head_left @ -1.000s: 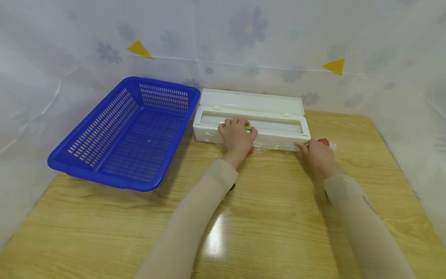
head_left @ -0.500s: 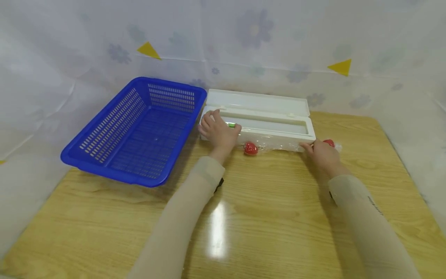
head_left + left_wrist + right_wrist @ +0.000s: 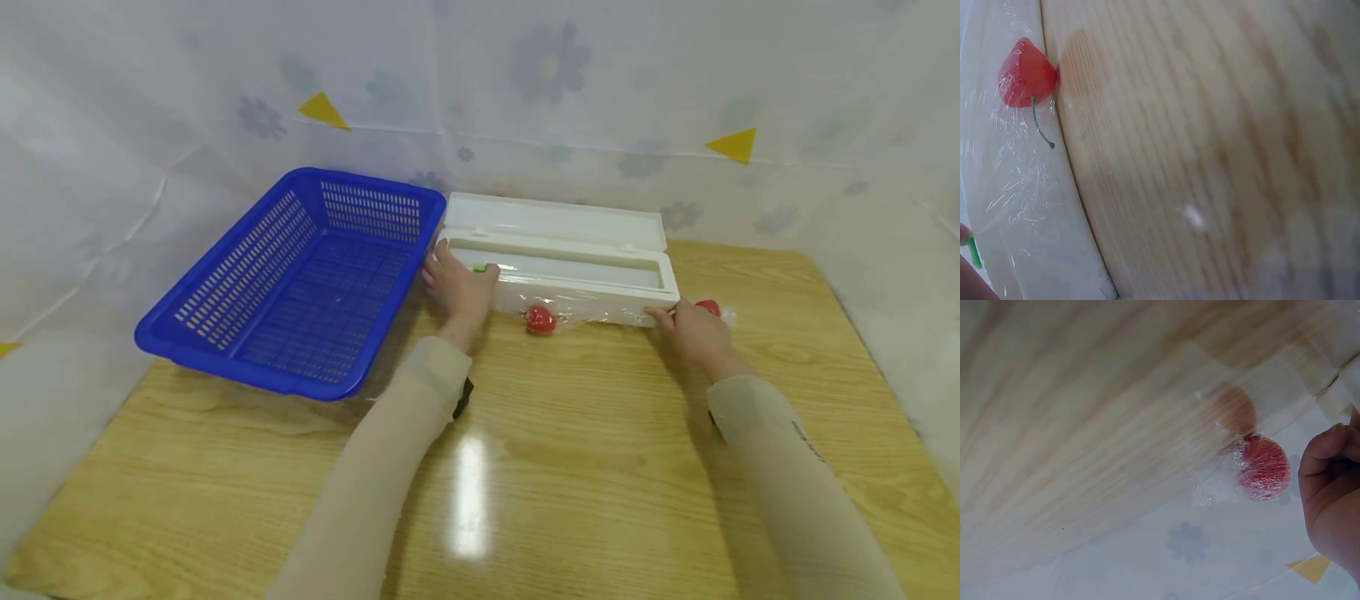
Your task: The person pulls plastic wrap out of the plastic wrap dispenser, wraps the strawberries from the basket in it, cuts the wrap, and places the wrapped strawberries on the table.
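Observation:
A white cling film dispenser (image 3: 600, 307) stands with its lid (image 3: 555, 218) raised at the back. At its left end my left hand (image 3: 457, 293) pinches the green slide cutter (image 3: 478, 268) on the front edge. My right hand (image 3: 697, 335) grips the dispenser's right front corner, thumb in front. Clear film (image 3: 1016, 169) clings to the front wall. Against that wall lies a red toy fruit (image 3: 1025, 75) with a green stem, the film showing around it. Just beyond the right hand sits another red fruit (image 3: 1264, 467), wrapped in crinkled film.
To the left, a blue slotted plastic basket (image 3: 352, 354) stands close to the dispenser's left end. Behind the wooden table (image 3: 585, 467) hangs a pale flowered cloth (image 3: 495, 100) with yellow triangles on it.
My left hand has slid the green cutter leftward along the dispenser to its left end, uncovering the red fruit in front. The right hand keeps its grip on the corner.

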Demonstrator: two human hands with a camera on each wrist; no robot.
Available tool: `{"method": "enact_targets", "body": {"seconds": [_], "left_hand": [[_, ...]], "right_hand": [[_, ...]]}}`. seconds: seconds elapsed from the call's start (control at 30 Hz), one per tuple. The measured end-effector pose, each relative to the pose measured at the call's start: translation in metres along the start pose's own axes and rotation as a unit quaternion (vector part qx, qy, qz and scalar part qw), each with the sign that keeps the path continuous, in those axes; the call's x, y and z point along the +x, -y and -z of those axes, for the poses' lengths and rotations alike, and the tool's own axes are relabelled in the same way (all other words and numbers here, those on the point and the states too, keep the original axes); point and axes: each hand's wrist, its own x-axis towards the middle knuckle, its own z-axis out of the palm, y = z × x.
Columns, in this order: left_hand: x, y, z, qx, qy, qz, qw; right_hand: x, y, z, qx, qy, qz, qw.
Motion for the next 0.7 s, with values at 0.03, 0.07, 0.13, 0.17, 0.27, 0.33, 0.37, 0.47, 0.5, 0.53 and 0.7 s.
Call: {"method": "enact_targets", "body": {"seconds": [0.03, 0.07, 0.13, 0.17, 0.27, 0.33, 0.37, 0.47, 0.5, 0.53, 0.7], "left_hand": [[-0.0001, 0.0008, 0.0001, -0.010, -0.003, 0.005, 0.9999], [-0.0001, 0.0016, 0.0002, -0.020, -0.006, 0.012, 0.9997], [0.0000, 0.0030, 0.0001, -0.039, -0.014, 0.025, 0.9988], [0.0002, 0.0035, 0.0000, -0.050, -0.019, 0.030, 0.9981], [0.0006, 0.0038, -0.0002, -0.078, -0.029, 0.040, 0.9957], [0.0010, 0.0034, -0.0001, -0.094, -0.033, 0.043, 0.9941], [0.0012, 0.0032, -0.0001, -0.101, -0.035, 0.044, 0.9933], [0.0024, 0.0027, -0.0001, -0.122, -0.041, 0.049, 0.9904], [0.0028, 0.0024, 0.0004, -0.131, -0.042, 0.049, 0.9893], [0.0031, 0.0023, 0.0007, -0.139, -0.042, 0.051, 0.9881], [0.0050, 0.0030, 0.0018, -0.156, -0.038, 0.059, 0.9853]], "right_hand": [[0.0000, 0.0001, -0.0005, 0.000, 0.002, 0.000, 1.000], [0.0002, -0.0003, -0.0012, 0.000, 0.004, 0.000, 1.000], [0.0005, -0.0012, -0.0025, -0.002, 0.006, 0.000, 1.000], [0.0006, -0.0017, -0.0030, -0.003, 0.004, 0.000, 1.000], [0.0008, -0.0030, -0.0040, -0.004, -0.002, 0.000, 1.000], [0.0007, -0.0033, -0.0037, -0.003, -0.005, 0.000, 1.000], [0.0005, -0.0030, -0.0033, -0.002, -0.006, -0.001, 1.000], [0.0005, -0.0025, -0.0019, -0.002, -0.007, 0.000, 1.000], [0.0002, -0.0017, -0.0011, -0.001, -0.007, 0.000, 1.000], [0.0004, -0.0016, -0.0007, -0.001, -0.007, 0.000, 1.000], [0.0004, -0.0007, 0.0007, 0.002, -0.003, 0.000, 1.000]]}}
